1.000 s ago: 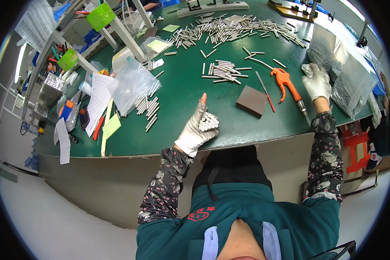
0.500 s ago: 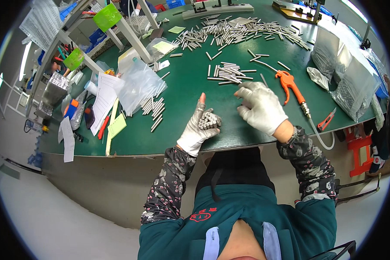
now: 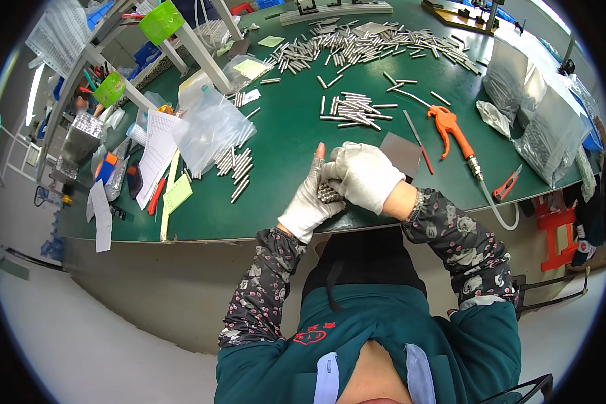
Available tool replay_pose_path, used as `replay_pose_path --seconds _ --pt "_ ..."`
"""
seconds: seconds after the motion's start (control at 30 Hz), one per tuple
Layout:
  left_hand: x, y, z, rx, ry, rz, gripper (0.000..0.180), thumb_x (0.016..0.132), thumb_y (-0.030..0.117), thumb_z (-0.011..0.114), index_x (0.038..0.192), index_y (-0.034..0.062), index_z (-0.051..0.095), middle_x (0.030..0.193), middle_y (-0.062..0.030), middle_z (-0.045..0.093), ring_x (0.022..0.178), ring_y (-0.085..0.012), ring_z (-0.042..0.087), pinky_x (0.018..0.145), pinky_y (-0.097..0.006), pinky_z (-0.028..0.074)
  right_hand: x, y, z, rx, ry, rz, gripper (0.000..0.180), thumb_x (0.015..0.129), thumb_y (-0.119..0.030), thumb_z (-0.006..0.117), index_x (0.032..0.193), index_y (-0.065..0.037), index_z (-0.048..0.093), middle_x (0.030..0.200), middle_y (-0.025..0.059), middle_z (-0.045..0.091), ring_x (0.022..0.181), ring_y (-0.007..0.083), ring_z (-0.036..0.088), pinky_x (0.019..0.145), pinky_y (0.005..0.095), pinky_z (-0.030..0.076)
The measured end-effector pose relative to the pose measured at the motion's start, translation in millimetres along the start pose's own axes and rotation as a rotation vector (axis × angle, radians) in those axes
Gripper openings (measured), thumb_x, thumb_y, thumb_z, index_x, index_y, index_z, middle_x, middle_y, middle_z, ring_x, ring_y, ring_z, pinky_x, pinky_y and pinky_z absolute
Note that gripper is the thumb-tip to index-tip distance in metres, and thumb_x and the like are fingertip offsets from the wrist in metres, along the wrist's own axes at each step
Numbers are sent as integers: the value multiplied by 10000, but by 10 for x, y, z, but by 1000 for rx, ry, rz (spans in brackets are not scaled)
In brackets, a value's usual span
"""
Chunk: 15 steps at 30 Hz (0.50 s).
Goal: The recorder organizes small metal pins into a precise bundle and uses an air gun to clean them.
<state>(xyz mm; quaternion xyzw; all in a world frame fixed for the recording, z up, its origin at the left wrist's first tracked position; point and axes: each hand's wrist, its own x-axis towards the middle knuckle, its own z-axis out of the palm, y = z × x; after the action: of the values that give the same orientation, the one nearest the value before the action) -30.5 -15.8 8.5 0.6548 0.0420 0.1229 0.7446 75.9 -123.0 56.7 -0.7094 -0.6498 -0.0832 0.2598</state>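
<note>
In a pale glove with a bare thumb tip, my left hand (image 3: pixel 305 207) is wrapped round a bundle of short metal pins (image 3: pixel 328 194), ends facing up. My right hand (image 3: pixel 367 176), also gloved, is closed over the top of the bundle. Its fingertips touch it and partly cover it, so whatever they pinch is hidden. Just beyond the hands lies a small pile of loose pins (image 3: pixel 354 111). A dark square plate (image 3: pixel 401 155) rests beside my right hand, with a thin red-handled tool (image 3: pixel 421 147) along its edge.
A large heap of pins (image 3: pixel 363 50) spreads across the far table. More pins (image 3: pixel 234 174) lie by a clear plastic bag (image 3: pixel 212 124) at left. An orange air gun (image 3: pixel 451 128) with a hose, a red utility knife (image 3: pixel 508 183) and filled bags (image 3: pixel 552 141) occupy the right.
My right hand has moved left and down from beside the small pile onto the bundle, uncovering the dark plate. My left hand still holds the bundle in nearly the same place.
</note>
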Motion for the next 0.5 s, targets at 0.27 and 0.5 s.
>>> replay_pose_path --seconds 0.27,0.5 --pt "26 -39 -45 301 -41 172 1072 604 -113 621 1390 171 -50 1129 -12 478 1000 -121 487 870 -245 394 157 42 -42 -223 -134 -244 145 639 -139 572 774 -110 617 680 81 556 712 245 552 598 347 442" --pt "15 -122 -41 160 66 84 854 580 -56 712 1306 85 284 1249 -48 404 1162 -177 384 953 -304 337 234 33 -63 -315 -185 -342 121 682 -136 529 768 -93 603 693 71 557 709 222 559 592 324 444"
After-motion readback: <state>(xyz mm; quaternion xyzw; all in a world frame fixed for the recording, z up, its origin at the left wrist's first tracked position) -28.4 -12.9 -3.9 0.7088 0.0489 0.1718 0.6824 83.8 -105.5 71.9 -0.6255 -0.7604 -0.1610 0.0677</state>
